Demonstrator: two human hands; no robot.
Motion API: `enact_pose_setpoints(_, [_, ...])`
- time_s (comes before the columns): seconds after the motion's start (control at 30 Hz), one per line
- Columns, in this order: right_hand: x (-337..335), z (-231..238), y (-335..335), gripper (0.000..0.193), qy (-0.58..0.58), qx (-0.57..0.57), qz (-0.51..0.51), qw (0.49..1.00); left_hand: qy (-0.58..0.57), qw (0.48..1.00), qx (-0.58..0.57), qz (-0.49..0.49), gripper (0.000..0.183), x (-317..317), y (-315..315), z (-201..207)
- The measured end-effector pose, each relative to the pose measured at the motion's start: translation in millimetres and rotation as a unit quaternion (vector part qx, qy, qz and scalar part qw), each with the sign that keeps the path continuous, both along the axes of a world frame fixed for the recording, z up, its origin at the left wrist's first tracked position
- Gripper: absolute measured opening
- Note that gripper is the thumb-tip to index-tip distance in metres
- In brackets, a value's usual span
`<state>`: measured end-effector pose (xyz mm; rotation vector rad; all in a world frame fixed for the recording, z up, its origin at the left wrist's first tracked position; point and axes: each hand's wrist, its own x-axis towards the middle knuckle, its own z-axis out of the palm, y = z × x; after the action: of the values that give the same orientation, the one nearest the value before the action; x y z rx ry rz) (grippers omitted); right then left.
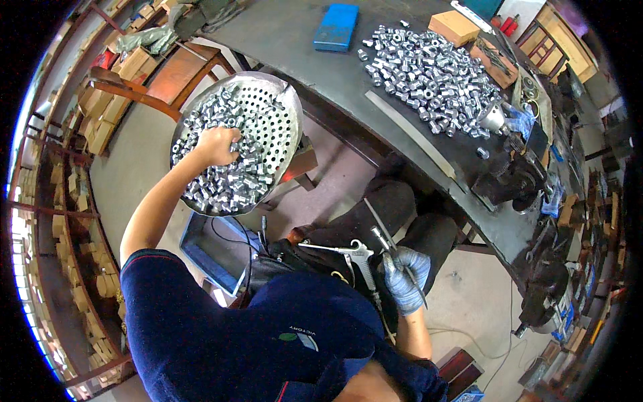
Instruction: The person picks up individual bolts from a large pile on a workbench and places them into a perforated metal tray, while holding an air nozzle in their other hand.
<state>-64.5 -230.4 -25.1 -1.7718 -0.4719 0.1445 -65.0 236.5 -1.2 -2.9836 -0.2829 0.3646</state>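
My bare left hand (218, 146) reaches into a round perforated metal pan (287, 124) at the left. Its fingers are curled down among many small shiny hex fittings (231, 187); whatever they grip is hidden. My right hand (405, 278), in a grey-blue glove, is closed over my lap around a long thin metal rod (372, 213), perhaps a file, tilted to the upper left. A short silvery piece (380, 238) projects beside the rod; I cannot tell what it is. A silver air blow gun (362, 258) with a thin nozzle lies left of this hand.
On the dark workbench (288, 40) are a large heap of similar fittings (429, 77), a blue box (336, 28), a flat metal strip (410, 132) and a dark vise (512, 171). A wooden chair (177, 84) stands behind the pan. Below it is a blue crate (207, 258).
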Motion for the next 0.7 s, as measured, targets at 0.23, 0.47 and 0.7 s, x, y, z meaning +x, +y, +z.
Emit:
enact_pose_setpoints(0.23, [1.8, -1.1, 1.4, 0.022, -0.021, 0.001, 0.012, 1.0, -0.068, 0.996, -0.047, -0.014, 0.024, -10.8, 8.9, -10.1])
enact_pose_setpoints(0.47, [2.1, 5.4, 4.4, 0.028, 0.001, 0.012, 0.023, 1.0, -0.139, 0.986, -0.056, -0.073, 0.02, -18.4, 2.5, -11.7])
enact_pose_setpoints(0.7, [11.4, 28.0, 14.1, 0.03, -0.084, -0.024, 0.054, 0.995, -0.099, 0.711, -0.688, 0.105, 0.019, 10.1, -99.6, 56.8])
